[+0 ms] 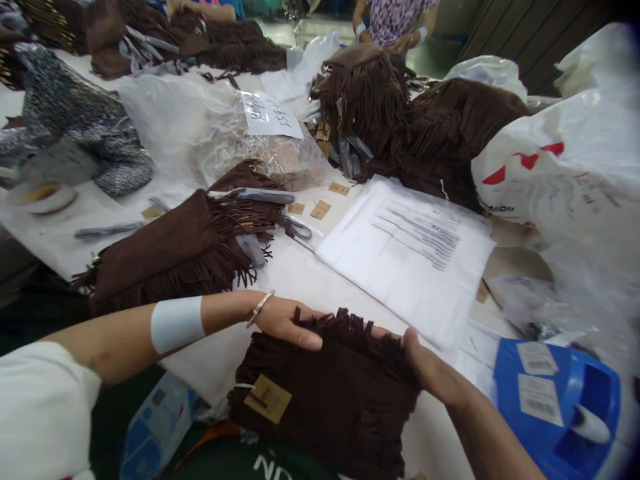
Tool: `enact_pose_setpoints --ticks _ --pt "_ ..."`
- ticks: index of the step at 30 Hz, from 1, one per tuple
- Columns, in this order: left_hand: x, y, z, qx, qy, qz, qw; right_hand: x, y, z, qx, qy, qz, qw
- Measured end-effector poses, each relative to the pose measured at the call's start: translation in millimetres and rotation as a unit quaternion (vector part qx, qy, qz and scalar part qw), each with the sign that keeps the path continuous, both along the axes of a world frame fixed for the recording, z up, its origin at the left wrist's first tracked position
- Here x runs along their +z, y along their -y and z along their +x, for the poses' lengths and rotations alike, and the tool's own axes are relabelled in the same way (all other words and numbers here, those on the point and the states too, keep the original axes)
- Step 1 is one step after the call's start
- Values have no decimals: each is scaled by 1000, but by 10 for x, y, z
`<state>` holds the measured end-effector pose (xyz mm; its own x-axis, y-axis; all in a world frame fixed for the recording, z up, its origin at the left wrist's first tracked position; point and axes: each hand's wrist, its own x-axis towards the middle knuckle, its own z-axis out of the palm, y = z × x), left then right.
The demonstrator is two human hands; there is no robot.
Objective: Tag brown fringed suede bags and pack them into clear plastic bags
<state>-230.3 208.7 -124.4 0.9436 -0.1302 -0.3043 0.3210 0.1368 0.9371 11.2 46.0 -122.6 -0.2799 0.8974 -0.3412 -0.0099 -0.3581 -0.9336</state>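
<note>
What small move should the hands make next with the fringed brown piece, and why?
Probably the left hand should smooth the fringe: its strands stick up unevenly along the far edge of the brown piece, and the right hand holds one end.

- Fringed piece [333, 393]: dark brown, soft matt material, roughly rectangular; located at 6 o'clock in the view.
- Pose: broad face toward the viewer, far edge at 12 o'clock; held along that edge at about 11 and 1 o'clock.
- Fringe: short strips stand up at 12 o'clock; further strips hang at 4 o'clock.
- Tag [267, 399]: tan card, tilted, attached by a white loop [245, 385] at the piece's 9 o'clock; print illegible.
</note>
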Motion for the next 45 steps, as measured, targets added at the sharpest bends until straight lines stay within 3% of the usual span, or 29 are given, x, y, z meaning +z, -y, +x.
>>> enact_pose_setpoints --ticks 1,3,5,6,9,12,14,16,18,19,21,23,25,27,29,32,36,40,45 --pt "22 72 -52 -30 55 91 994 23 77 -80 64 66 61 994" --pt "-9 237 -184 -53 143 263 953 -13 275 -284 166 203 173 949" --pt "-101 408 -337 -72 193 377 903 -107 512 -496 185 307 245 901" --pt "-147 488 -413 -82 205 407 887 -145 631 -582 183 327 256 891" --pt "-207 694 -599 -94 213 434 870 -116 902 -706 145 245 253 925" --pt "-128 850 -679 -83 206 422 879 74 903 -661 32 134 252 958" --pt "-30 908 -687 -73 212 396 890 157 753 -635 -45 162 263 950" --pt "64 901 -696 -23 204 352 913 140 567 -689 -49 249 261 931" --pt "111 819 -742 141 135 319 928 40 440 -837 24 338 249 907" --pt "108 754 -785 253 77 304 915 -22 420 -928 70 372 245 893" --pt "43 607 -906 434 -39 271 858 -125 461 -1083 133 395 248 875" --pt "-69 487 -1040 495 -105 224 833 -156 546 -1137 114 349 241 899" --pt "-174 428 -1139 495 -125 173 842 -112 565 -1076 9 269 197 943" --pt "-224 422 -1175 495 -134 119 850 -44 452 -953 -119 201 117 965" --pt "-212 439 -1159 488 -140 69 859 -10 223 -834 -154 177 4 972" --pt "-138 475 -1109 466 -150 11 872 -40 -189 -766 -55 183 -147 971" --pt "-92 563 -1105 466 -142 -14 873 -122 -616 -944 61 144 -236 959" --pt "-91 699 -1159 476 -114 -30 872 -230 -895 -1269 126 46 -277 951" --pt "5 718 -1303 495 -69 -35 865 -352 -1113 -1552 125 -54 -263 955"
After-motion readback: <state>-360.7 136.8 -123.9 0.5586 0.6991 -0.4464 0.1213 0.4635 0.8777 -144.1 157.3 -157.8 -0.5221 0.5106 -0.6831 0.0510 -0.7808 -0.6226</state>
